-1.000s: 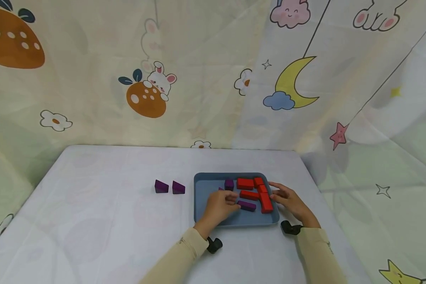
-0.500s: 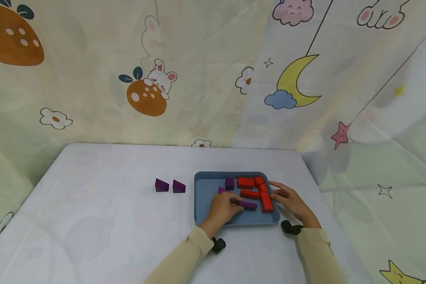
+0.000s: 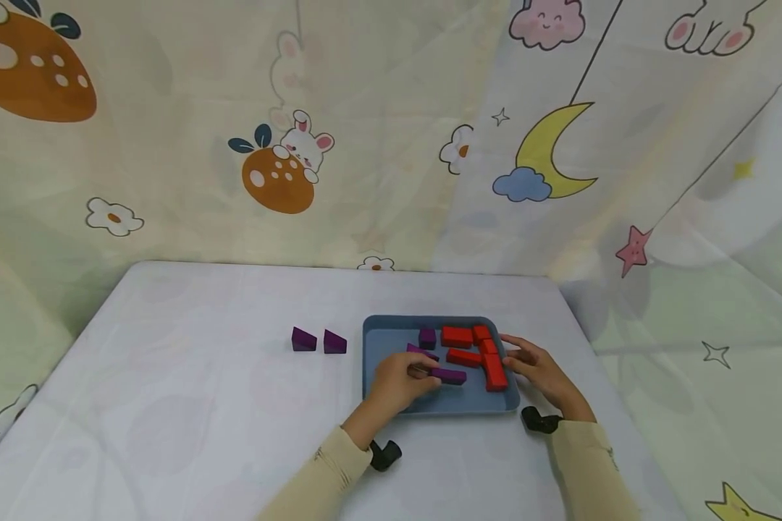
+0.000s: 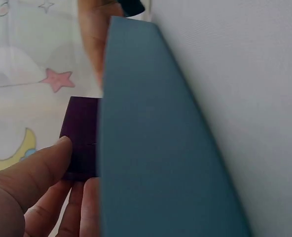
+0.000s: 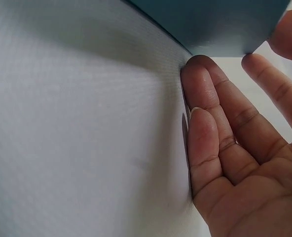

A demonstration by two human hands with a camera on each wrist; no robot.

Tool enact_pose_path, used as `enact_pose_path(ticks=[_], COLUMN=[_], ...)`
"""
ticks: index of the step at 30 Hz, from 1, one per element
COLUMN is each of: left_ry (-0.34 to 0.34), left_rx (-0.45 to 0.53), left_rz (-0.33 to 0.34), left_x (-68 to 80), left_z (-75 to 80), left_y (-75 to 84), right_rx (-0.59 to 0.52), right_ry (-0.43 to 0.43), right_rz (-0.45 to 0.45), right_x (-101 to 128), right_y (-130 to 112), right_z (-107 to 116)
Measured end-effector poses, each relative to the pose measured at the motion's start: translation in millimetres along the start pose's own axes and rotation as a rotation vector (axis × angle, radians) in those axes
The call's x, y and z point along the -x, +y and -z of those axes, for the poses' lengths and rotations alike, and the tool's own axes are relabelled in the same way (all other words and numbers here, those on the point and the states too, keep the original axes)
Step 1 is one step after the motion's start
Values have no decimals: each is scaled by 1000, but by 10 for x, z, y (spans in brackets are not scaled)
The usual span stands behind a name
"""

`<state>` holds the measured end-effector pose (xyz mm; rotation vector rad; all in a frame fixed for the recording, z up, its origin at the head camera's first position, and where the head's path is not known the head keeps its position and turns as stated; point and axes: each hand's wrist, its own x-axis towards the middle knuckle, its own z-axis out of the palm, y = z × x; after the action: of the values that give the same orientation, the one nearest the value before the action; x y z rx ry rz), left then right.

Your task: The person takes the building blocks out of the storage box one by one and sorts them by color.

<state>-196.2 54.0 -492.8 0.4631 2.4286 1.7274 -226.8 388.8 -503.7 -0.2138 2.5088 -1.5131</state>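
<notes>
Blocks in the blue tray, both hands busy

My left hand (image 3: 400, 382) has its fingers (image 4: 35, 170) pinched on a matte purple rectangular block (image 3: 449, 375) lying inside the smooth blue tray (image 3: 384, 340); the left wrist view shows that grip from under the rim. My right hand (image 3: 537, 370) lies relaxed and flat along the tray's right edge on the white cloth tabletop (image 3: 202, 376). Red blocks (image 3: 478, 351) crowd the tray's right side; two purple wedges (image 3: 318, 341) sit outside to its left.
</notes>
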Motion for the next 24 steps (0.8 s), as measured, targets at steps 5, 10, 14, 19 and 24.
enact_pose_path(ticks=[5,10,14,19,24], left_ry=[8,63,110,154,214], left_rx=[-3,-26,-54,-55,-73], left_rz=[-24,-48,-48,-18,-2], left_x=[77,140,198,273,376], left_z=[324,675,955,1313,1687], left_y=[14,-13,-76,-191,-291], right_rx=[-7,-3,-6,2,-12], right_ry=[1,-6,-3,7,-2], right_rz=[-9,-15,-20,-23,-20], right_x=[1,-5,5,17,6], right_y=[8,9,-9,-28,-14], right_z=[8,9,3,-3,0])
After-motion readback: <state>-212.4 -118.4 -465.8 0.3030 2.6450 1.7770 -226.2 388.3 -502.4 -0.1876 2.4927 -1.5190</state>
